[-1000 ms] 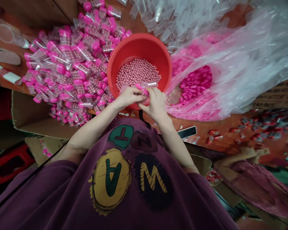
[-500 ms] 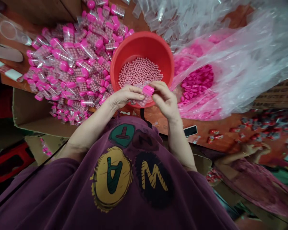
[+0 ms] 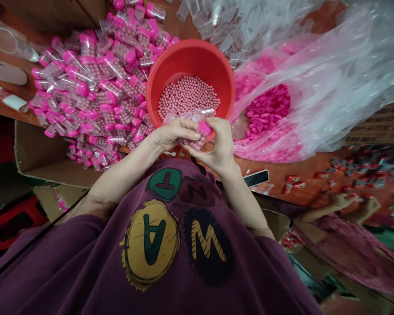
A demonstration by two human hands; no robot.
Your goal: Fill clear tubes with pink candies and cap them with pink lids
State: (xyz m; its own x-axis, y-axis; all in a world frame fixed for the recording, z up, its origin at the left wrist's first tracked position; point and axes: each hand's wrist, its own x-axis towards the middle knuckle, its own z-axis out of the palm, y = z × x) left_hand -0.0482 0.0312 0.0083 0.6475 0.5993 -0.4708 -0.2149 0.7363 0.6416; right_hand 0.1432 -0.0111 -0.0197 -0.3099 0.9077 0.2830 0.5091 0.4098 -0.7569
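Note:
Both hands meet at the near rim of a red plastic bowl, which holds a heap of small pink balls. Between them is a clear bottle filled with pink balls and topped with a bright pink cap. My left hand is closed on the bottle, thumb across it. My right hand wraps the capped end, its fingers pressed around bottle and cap. Just beyond the fingers, a few clear empty bottles show over the balls; whether the left hand holds them too is unclear.
Many filled, pink-capped bottles lie heaped on the left, above an open cardboard box. At right, a plastic bag holds loose pink caps. Clear empty bottles lie behind. A phone rests near a co-worker's hands.
My right hand has closed in from the right, its thumb moving under the bottle and its fingers onto the cap. The bottle has tipped slightly. The whole view has shifted a little.

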